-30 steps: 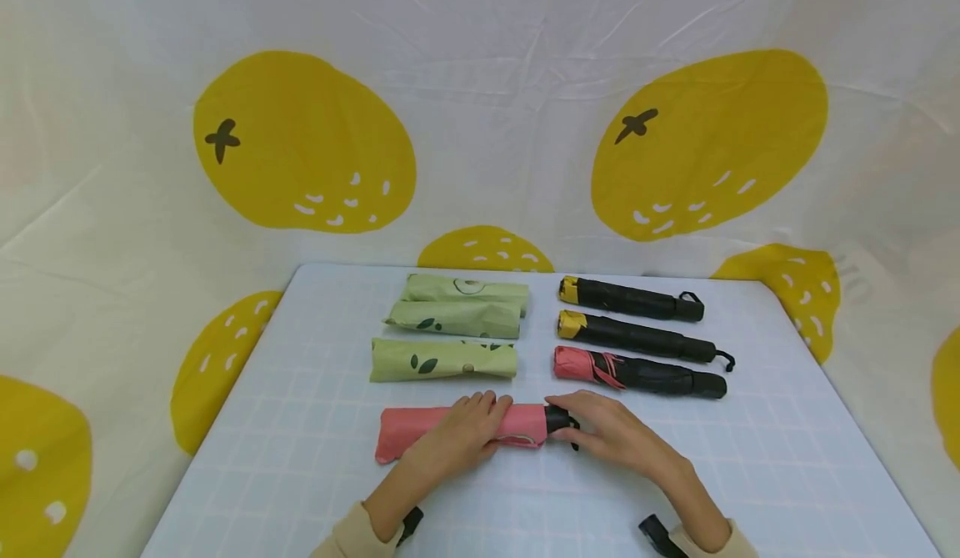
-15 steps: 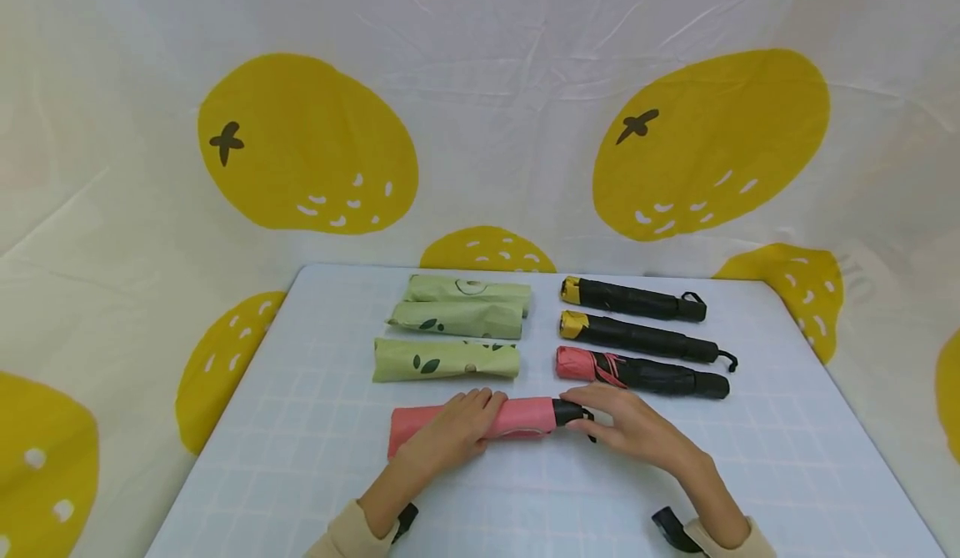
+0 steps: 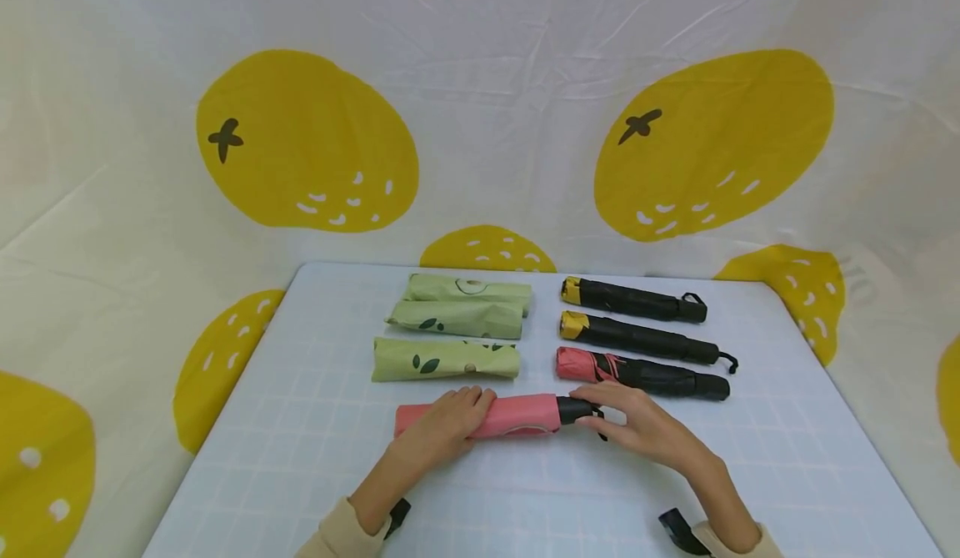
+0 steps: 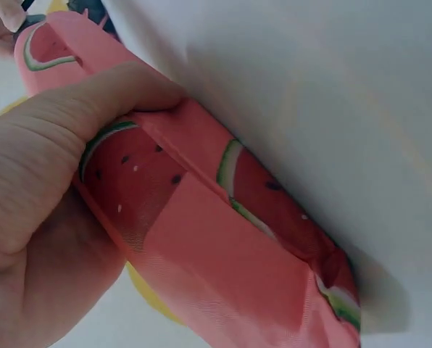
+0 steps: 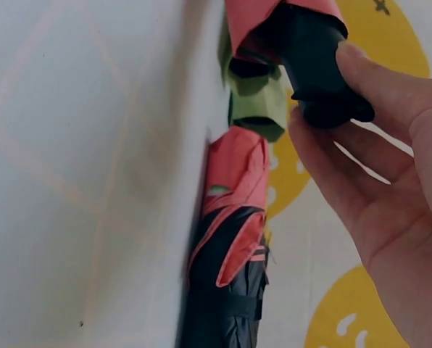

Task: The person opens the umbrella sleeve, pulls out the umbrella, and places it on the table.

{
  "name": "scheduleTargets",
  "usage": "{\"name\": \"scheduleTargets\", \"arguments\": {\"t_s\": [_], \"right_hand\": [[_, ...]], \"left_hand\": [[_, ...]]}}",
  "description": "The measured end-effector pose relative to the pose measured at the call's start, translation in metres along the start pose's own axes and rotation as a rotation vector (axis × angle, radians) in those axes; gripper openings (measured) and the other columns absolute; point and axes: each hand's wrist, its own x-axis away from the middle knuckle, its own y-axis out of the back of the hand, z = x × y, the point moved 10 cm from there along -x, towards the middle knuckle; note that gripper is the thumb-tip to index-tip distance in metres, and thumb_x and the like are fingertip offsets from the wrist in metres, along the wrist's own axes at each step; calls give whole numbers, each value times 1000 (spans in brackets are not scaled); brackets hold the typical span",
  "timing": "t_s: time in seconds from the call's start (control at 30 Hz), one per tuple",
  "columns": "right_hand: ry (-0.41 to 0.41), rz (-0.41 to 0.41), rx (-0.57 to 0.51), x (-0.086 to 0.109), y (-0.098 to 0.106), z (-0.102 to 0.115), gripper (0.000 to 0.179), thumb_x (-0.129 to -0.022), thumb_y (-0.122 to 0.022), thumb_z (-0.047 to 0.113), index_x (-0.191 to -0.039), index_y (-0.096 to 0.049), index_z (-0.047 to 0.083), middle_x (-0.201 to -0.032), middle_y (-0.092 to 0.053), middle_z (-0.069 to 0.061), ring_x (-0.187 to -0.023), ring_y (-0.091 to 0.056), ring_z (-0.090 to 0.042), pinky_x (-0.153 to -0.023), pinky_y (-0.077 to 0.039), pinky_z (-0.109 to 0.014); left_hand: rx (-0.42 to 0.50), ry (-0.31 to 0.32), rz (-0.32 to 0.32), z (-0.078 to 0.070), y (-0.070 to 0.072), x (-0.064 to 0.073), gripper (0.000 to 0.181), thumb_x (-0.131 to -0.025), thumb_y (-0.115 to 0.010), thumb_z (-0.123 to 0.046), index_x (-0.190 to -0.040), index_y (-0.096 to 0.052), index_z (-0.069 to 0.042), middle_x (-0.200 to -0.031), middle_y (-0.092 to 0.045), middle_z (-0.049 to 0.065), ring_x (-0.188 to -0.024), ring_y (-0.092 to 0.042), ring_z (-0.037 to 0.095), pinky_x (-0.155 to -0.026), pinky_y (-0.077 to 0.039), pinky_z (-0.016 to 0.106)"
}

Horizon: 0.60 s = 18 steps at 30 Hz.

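Note:
A pink umbrella sleeve (image 3: 517, 416) with a watermelon print lies across the near middle of the table in the head view, a black umbrella handle (image 3: 574, 410) sticking out of its right end. My left hand (image 3: 444, 426) grips the sleeve from above; in the left wrist view its thumb (image 4: 140, 88) lies along the printed cloth (image 4: 223, 268). At the other end my right hand (image 3: 645, 426) pinches the handle between thumb and fingers. The right wrist view shows the handle (image 5: 321, 69) in the sleeve's open mouth. The rest of the umbrella is hidden inside.
Behind the hands lie folded green leaf-print sleeves (image 3: 446, 359) on the left. To their right are a black umbrella with a pink end (image 3: 652, 374) and two black umbrellas with yellow ends (image 3: 645, 337). A fruit-print cloth (image 3: 510, 149) hangs behind the table.
Both hands have shifted the umbrella and sleeve slightly right and away from the near edge. The left hand sits a little further left on the sleeve. More of the handle shows.

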Motion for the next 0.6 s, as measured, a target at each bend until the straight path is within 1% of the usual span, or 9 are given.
{"name": "scheduleTargets", "arguments": {"t_s": [0.17,0.33,0.4,0.47,0.6], "right_hand": [[-47,-6,-2,5,2,-5,39,-88,-82,11,-126,-72,9,-124,-72,4,-118,-66,-18,-98,-53,-31],[-113,47,-32,8,-7,-12,36,-93,-78,18,-128,-71,13,-124,-71,7,-114,-66,-13,-95,-56,-36],[-114,74,-35,8,-12,-12,35,-95,-76,23,-129,-70,16,-123,-70,8,-113,-66,-12,-94,-56,-36],[-107,91,-24,6,-17,-11,37,-97,-75,28,-130,-69,15,-125,-70,7,-115,-65,-12,-95,-55,-36],[-108,132,17,1,-28,-7,48,-97,-73,37,-137,-64,11,-131,-67,5,-120,-63,-15,-99,-53,-39]], "left_hand": [[7,5,10,7,-3,3,52,-85,-86,-12,-124,-51,-8,-113,-62,6,-107,-61,22,-95,-51,40],[34,-3,24,12,-6,4,49,-86,-83,-10,-123,-50,-8,-113,-60,5,-108,-60,23,-95,-50,41],[35,-3,22,13,-6,5,48,-86,-82,-8,-122,-50,-9,-113,-60,5,-108,-59,22,-95,-50,41],[37,-3,18,14,-6,6,47,-86,-81,-7,-121,-50,-9,-112,-59,5,-107,-59,22,-94,-50,41],[24,-17,3,13,-4,5,46,-86,-81,-6,-121,-51,-9,-111,-59,5,-105,-59,22,-92,-50,40]]}}
